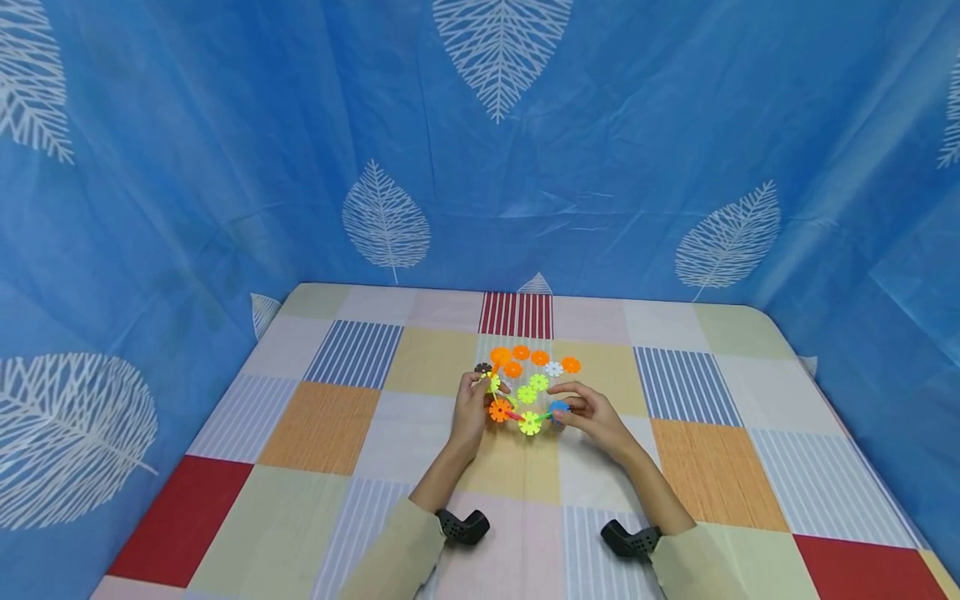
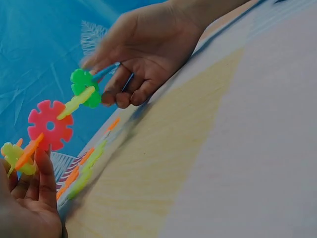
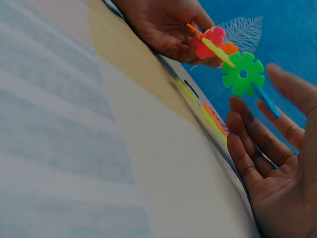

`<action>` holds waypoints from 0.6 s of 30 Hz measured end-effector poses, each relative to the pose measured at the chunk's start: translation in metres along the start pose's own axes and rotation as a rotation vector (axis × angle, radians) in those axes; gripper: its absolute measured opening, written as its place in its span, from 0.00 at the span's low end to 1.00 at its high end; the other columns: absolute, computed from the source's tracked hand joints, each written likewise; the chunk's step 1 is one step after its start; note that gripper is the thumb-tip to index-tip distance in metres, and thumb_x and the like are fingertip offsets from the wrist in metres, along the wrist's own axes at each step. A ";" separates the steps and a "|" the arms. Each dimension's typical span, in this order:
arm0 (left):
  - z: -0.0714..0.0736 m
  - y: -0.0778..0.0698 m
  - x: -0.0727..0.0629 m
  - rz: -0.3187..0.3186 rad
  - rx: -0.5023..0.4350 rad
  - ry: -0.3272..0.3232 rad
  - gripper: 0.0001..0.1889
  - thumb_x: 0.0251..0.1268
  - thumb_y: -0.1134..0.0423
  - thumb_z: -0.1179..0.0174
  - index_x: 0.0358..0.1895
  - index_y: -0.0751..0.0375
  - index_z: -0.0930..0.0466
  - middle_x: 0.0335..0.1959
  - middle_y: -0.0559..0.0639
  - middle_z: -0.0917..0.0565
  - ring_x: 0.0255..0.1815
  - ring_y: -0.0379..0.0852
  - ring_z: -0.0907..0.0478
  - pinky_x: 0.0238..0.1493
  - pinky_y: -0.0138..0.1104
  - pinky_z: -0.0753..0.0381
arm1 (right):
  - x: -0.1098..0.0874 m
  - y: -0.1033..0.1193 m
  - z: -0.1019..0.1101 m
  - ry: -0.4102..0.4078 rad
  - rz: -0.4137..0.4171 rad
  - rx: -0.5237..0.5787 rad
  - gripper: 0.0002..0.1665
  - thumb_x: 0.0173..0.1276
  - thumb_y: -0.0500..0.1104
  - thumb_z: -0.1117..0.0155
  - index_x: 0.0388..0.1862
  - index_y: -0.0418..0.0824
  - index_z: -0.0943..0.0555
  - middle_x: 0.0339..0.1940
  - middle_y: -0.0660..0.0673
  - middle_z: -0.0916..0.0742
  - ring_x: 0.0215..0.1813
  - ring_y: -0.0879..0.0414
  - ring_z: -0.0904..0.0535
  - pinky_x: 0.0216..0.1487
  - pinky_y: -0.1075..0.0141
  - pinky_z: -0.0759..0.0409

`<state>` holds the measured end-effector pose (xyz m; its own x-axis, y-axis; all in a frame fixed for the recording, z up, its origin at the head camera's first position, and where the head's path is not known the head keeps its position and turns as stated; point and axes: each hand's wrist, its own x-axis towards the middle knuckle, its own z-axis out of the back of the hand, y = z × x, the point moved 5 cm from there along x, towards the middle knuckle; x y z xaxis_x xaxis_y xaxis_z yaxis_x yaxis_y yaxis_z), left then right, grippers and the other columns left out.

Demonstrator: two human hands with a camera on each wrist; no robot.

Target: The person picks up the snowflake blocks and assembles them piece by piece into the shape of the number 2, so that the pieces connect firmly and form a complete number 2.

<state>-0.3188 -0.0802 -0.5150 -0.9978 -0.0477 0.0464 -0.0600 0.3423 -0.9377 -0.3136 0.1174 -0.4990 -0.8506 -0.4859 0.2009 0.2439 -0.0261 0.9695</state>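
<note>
Taking twelve o'clock as the side farthest from the person, a chain of notched plastic discs (image 1: 529, 427) was held up between the two hands over the counter (image 1: 510, 483), bowed toward six o'clock. An orange disc (image 1: 499, 413) showed at the chain's nine o'clock and a blue disc (image 3: 267, 101) at its three o'clock end. Between these ran a pink disc (image 2: 40, 121), a slim yellow disc (image 2: 74, 104) and a green disc (image 3: 235, 74), each slotted into its neighbour.

The left hand (image 1: 469, 410), at nine o'clock, had its grip closed on the chain's near pieces, its fingers curled behind them; more yellow and orange crowded there, too bunched to count. The right hand (image 1: 600, 421), at three o'clock, had a loose grip: thumb and index finger stood apart around the blue disc, the index touching it, the thumb blurred and clear of it, and the other fingers were relaxed.

Toward twelve o'clock lay orange discs (image 1: 540, 358), a white disc (image 1: 553, 368) at about one o'clock, and two lime discs (image 1: 527, 394) nearer the chain. A dark disc (image 1: 483, 367) sat just beyond the left fingertips. A patchwork cloth covered the counter, and a blue curtain (image 1: 585, 225) with white leaves rose behind it.
</note>
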 end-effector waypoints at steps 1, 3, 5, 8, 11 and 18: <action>0.000 0.000 0.000 0.002 -0.013 -0.001 0.05 0.72 0.65 0.61 0.43 0.62 0.40 0.30 0.55 0.20 0.27 0.44 0.25 0.27 0.29 0.30 | 0.000 -0.001 0.000 0.006 0.000 0.005 0.20 0.66 0.31 0.43 0.55 0.26 0.31 0.36 0.29 0.17 0.36 0.48 0.19 0.38 0.63 0.21; 0.000 -0.001 -0.001 0.010 -0.031 0.008 0.06 0.71 0.66 0.62 0.45 0.63 0.40 0.30 0.55 0.20 0.25 0.43 0.25 0.27 0.28 0.28 | -0.001 -0.004 0.001 0.009 -0.002 0.010 0.19 0.64 0.31 0.41 0.53 0.26 0.28 0.35 0.29 0.17 0.34 0.46 0.19 0.37 0.61 0.21; -0.002 0.000 -0.001 0.028 -0.029 0.038 0.09 0.69 0.66 0.63 0.49 0.62 0.41 0.31 0.55 0.19 0.23 0.43 0.25 0.24 0.28 0.28 | 0.000 -0.005 0.000 0.005 -0.018 0.003 0.18 0.63 0.32 0.40 0.52 0.27 0.26 0.39 0.30 0.17 0.36 0.47 0.18 0.38 0.62 0.20; -0.005 -0.001 -0.001 0.046 0.014 0.124 0.16 0.71 0.63 0.65 0.58 0.65 0.42 0.32 0.58 0.19 0.19 0.42 0.25 0.23 0.29 0.26 | 0.000 -0.003 -0.004 0.022 -0.045 -0.033 0.19 0.63 0.31 0.40 0.53 0.28 0.24 0.47 0.31 0.19 0.41 0.52 0.19 0.43 0.66 0.22; -0.006 -0.002 0.000 0.070 0.082 0.192 0.22 0.74 0.57 0.64 0.63 0.67 0.44 0.33 0.63 0.19 0.16 0.42 0.25 0.23 0.29 0.25 | 0.000 0.006 -0.011 0.084 -0.054 -0.079 0.20 0.63 0.31 0.40 0.54 0.27 0.25 0.54 0.31 0.22 0.47 0.56 0.22 0.48 0.68 0.25; -0.004 -0.012 -0.002 0.144 0.100 0.233 0.18 0.72 0.60 0.55 0.56 0.71 0.34 0.31 0.63 0.20 0.14 0.42 0.28 0.19 0.30 0.26 | 0.000 0.013 -0.024 0.265 -0.027 -0.107 0.23 0.62 0.30 0.40 0.57 0.26 0.28 0.52 0.29 0.22 0.49 0.52 0.23 0.48 0.69 0.25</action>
<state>-0.3163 -0.0807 -0.5024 -0.9762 0.2158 -0.0229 0.0747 0.2353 -0.9691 -0.2996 0.0961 -0.4894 -0.7096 -0.6947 0.1177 0.2822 -0.1271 0.9509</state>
